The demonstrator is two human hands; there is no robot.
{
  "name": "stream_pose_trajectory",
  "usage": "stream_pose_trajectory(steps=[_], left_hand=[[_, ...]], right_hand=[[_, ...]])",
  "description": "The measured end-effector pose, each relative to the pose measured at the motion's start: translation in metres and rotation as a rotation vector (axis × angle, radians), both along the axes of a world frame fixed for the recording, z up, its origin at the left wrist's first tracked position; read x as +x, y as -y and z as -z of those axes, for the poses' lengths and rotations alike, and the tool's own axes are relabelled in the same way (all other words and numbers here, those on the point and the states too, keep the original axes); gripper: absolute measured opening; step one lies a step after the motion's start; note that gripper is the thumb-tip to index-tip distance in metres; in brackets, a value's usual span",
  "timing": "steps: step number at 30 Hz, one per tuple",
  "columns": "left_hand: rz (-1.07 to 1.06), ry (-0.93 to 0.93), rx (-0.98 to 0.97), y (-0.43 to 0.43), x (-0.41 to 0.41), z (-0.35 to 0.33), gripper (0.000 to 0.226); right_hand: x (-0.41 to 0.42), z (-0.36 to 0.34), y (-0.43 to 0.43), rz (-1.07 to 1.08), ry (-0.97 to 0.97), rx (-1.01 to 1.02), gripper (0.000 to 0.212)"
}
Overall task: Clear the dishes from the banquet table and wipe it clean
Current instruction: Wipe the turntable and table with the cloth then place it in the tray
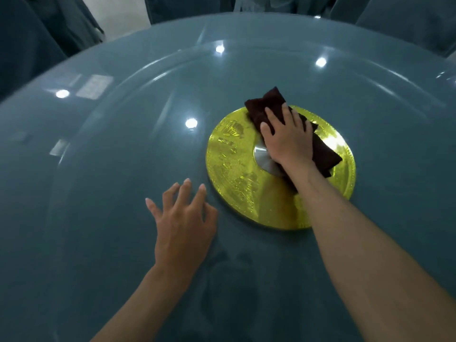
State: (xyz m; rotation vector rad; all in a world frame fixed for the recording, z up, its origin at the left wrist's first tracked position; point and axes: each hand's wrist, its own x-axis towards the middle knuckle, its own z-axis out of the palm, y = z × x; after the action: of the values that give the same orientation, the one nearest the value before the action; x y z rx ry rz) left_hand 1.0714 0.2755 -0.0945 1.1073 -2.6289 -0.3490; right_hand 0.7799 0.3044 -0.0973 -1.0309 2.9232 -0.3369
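- Right hand [288, 141] is pressing, fingers spread, on a dark cloth [269, 102] lying across the gold disc [234, 164] at mid table [98, 169].
- Left hand [183, 228], fingers spread, is touching the table just beside the disc.
- Disc's embossing is showing too blurred to read.

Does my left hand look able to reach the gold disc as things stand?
Likely yes: the left hand is right beside the near edge of the gold disc, and nothing lies between them.
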Motion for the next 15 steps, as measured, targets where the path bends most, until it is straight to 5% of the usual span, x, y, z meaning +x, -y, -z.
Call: stream_pose_trajectory(steps=[11,15], left_hand=[[0.073,0.025,0.007,0.027,0.001,-0.008,0.033],[0.095,-0.015,0.051,0.037,0.0,-0.012,0.034]], right_hand=[[0.115,0.002,-0.075,-0.497,-0.07,0.061,0.055],[0.087,-0.004,-0.119,-0.463,-0.032,0.077,0.055]])
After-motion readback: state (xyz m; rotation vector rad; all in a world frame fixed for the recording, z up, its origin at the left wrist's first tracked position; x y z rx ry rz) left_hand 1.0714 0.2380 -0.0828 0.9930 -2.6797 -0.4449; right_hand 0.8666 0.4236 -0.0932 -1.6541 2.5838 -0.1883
